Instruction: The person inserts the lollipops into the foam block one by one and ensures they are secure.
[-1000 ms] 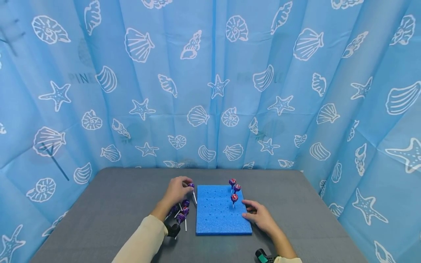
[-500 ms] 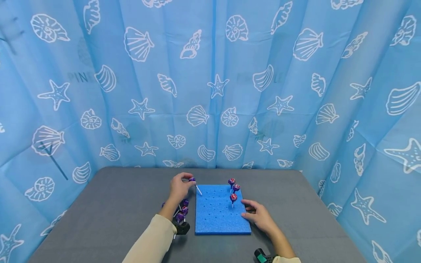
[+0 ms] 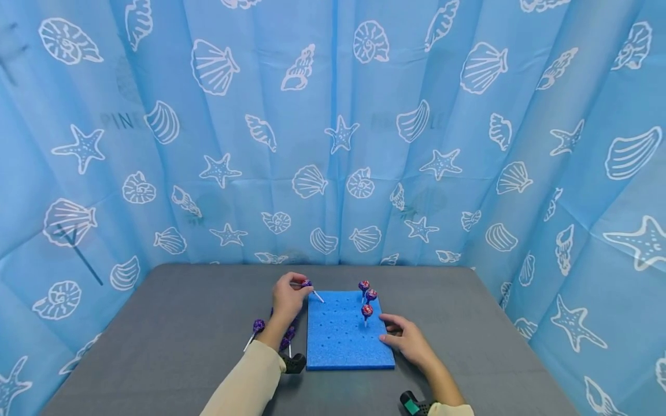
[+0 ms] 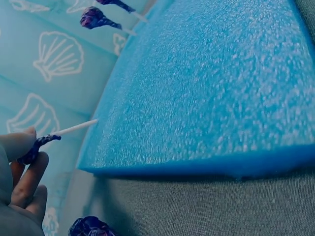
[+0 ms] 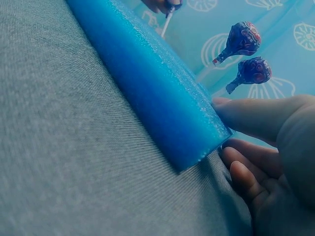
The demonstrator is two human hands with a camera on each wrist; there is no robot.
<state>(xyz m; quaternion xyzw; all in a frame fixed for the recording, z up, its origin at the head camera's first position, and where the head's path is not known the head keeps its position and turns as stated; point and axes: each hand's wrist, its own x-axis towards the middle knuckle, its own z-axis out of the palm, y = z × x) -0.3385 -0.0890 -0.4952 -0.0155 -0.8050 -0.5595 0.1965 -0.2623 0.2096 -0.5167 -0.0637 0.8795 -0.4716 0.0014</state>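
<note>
Head view: lollipop (image 3: 307,283) pinched in left grip (image 3: 288,295).

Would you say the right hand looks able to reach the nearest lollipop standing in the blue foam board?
Quite likely yes: the right hand touches the right edge of the blue foam board, near that lollipop, and nothing visible blocks the way.

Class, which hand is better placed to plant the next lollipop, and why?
Likely the left hand: it pinches a lollipop, its stick over the blue foam; the right hand only touches the foam's edge.
</note>
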